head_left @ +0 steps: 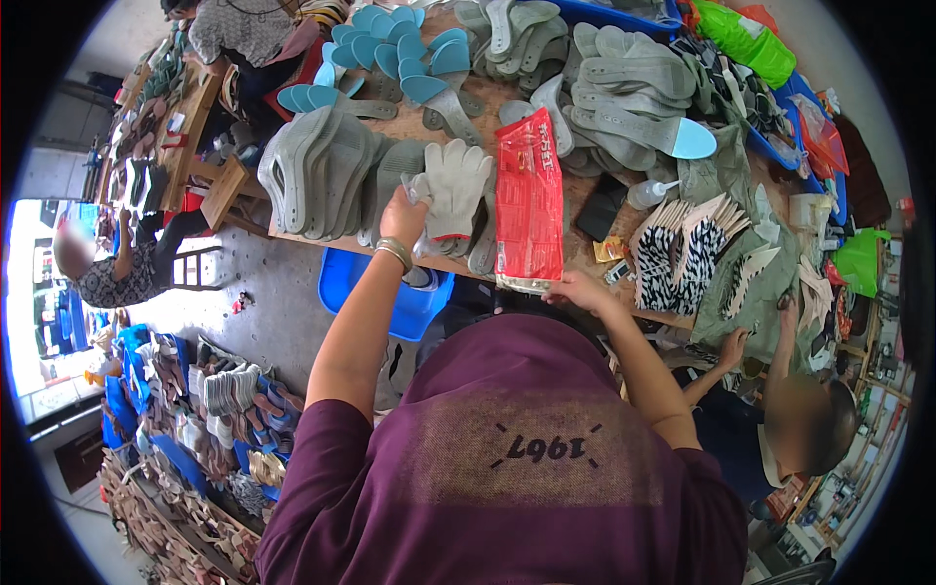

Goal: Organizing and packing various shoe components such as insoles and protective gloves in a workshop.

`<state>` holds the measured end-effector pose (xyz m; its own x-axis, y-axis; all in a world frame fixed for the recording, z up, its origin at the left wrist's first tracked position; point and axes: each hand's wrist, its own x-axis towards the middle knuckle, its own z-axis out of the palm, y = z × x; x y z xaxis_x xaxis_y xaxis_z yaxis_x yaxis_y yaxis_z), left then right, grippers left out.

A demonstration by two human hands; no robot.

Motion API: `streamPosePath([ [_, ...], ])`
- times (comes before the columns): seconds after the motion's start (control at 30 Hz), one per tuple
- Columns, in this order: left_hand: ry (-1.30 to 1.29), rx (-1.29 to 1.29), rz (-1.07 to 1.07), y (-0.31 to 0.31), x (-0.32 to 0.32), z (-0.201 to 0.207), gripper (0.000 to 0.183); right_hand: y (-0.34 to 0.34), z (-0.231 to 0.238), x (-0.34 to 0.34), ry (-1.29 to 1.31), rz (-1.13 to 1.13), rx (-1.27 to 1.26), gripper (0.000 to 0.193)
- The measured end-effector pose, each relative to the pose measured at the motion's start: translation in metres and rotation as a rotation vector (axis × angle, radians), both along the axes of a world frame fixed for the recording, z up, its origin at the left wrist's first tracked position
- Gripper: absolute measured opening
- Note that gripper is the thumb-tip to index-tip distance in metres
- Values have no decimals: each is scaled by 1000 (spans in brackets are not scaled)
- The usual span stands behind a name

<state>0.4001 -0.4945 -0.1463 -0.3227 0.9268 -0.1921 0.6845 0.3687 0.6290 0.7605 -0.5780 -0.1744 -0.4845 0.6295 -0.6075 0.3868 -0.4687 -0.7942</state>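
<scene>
The L hand (pixel 402 219) is up over the near edge of the tabletop (pixel 583 255), w/ its arm reaching fwd & a bit to the R; a bracelet (pixel 394 251) sits on that wrist. The R hand (pixel 583 292) is lower, at the same edge, w/ its elbow bent & its arm pointing fwd & to the L. The red pack (pixel 529 190) lies b/w the hands, long & flat, its low end toward the person; a bit of white stuff shows at that end, but can't tell what it is. A blue bin (pixel 341 285) is under the tabletop edge, near the L arm; can't tell what's in it. At the far R a blue tray (pixel 768 148) has a heap of dark bits. A small clear bottle (pixel 647 195) w/ a thin tip is R of the pack, just beside a flat black thing (pixel 604 207). The L fingers are pinched on the side of a whitish glove (pixel 458 180), which is just L of the pack, its own finger ends pointing away. The R thumb & fingers are nipped on the pack's low R corner. Gray sole shapes (pixel 317 171) stand in a row L of the glove.
</scene>
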Motion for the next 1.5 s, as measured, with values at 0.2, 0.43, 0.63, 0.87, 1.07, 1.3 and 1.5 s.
streamPosePath([
  [0.2, 2, 11, 65, 2, -18, -12, 48, 2, -24, 2, -146, 108, -21, 25],
  [0.43, -581, 61, 295, -34, -11, 3, 24, 50, -9, -16, -87, -358, 109, 38],
  [0.63, -1133, -26, 399, -58, -15, 15, 27, 85, -26, -49, -48, -460, 536, 35],
  [0.87, -1576, -38, 334, -71, 6, 50, 46, 67, 13, -44, -491, -138, 480, 41],
  [1.07, -1568, -32, 202, -81, 34, 69, 47, 36, 84, -85, -38, -285, 656, 57],
  [1.3, -1296, -15, 96, -112, 43, 79, 29, 25, 97, -84, 455, -410, -2, 17],
  [1.5, -1071, 49, 225, -137, 25, 92, 19, 30, 91, -49, 652, -536, -55, 10],
])
